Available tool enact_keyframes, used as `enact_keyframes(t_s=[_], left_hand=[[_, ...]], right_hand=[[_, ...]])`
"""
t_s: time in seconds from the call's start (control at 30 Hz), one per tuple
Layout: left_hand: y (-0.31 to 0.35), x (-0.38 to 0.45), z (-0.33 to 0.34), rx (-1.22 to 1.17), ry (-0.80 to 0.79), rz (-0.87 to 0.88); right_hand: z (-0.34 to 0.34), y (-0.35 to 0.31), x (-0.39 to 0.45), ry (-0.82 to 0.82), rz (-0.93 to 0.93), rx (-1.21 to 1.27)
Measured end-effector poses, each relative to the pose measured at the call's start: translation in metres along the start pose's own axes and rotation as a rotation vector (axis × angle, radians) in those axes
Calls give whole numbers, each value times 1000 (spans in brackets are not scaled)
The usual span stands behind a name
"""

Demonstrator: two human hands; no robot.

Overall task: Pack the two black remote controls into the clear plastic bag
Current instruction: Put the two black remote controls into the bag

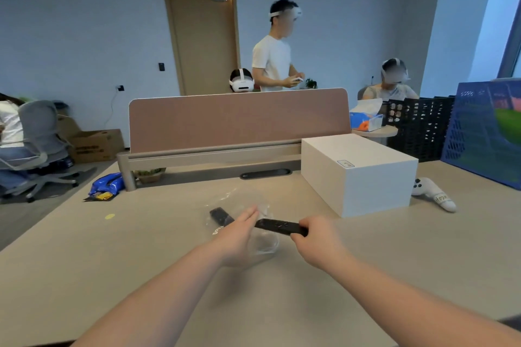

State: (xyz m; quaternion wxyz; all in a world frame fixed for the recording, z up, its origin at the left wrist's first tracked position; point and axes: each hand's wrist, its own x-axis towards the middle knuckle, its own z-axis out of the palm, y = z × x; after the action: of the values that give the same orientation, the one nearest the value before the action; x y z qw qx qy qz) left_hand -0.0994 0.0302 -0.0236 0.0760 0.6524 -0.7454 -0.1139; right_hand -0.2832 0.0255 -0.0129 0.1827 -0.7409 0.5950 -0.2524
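A clear plastic bag [265,245] lies crumpled on the beige table [141,256], at its middle. One black remote control [220,215] lies flat at the bag's far left; whether it is inside the film I cannot tell. My right hand [315,239] grips the right end of the second black remote control [277,226] and holds it level over the bag, pointing left. My left hand [239,231] is at the bag beside that remote's left tip, fingers stretched forward; its grip on the film is hidden.
A white box [358,175] stands to the right, with a white game controller [434,193] beyond it. Blue and black crates [479,138] fill the far right. A desk divider [239,121] runs along the back. A blue snack bag [105,186] lies at the far left edge.
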Motion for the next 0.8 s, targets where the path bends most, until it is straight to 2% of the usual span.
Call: enact_keyframes(t_s=[0.2, 0.43, 0.63, 0.8], left_hand=[[-9, 0, 1, -6, -16, 10], [-18, -2, -3, 77, -7, -56], [-27, 6, 8, -30, 21, 44], [-23, 6, 7, -58, 9, 101]], right_hand=[[27, -13, 2, 55, -10, 118], [53, -31, 9, -5, -121, 87], [50, -33, 6, 18, -172, 69], [50, -27, 20, 74, -126, 19]])
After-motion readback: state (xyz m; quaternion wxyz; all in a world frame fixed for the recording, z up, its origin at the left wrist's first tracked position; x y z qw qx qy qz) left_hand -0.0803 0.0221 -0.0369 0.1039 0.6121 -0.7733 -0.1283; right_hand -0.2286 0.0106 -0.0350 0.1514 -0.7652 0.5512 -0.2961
